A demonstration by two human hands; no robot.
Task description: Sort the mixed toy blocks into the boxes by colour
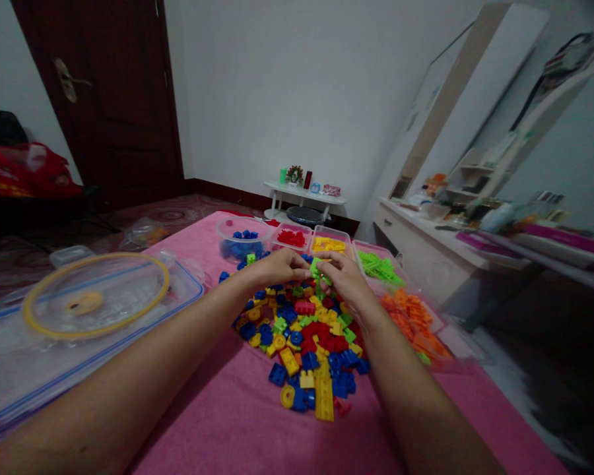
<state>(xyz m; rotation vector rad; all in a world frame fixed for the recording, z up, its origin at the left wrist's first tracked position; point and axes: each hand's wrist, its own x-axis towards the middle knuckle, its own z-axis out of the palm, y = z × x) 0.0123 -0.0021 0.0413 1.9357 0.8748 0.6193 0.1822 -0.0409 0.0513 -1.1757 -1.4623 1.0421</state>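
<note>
Left hand [276, 266] and right hand [345, 277] pinch green brick [317, 267]; round tub [226, 229] holds blue bricks [244, 235].

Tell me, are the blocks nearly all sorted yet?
Not nearly. Done: blue blocks, red blocks, yellow blocks, green blocks and orange blocks already lie apart by colour at the back. In hand: the left hand and right hand both pinch a green block. Left: a big mixed pile on the pink cloth.
</note>
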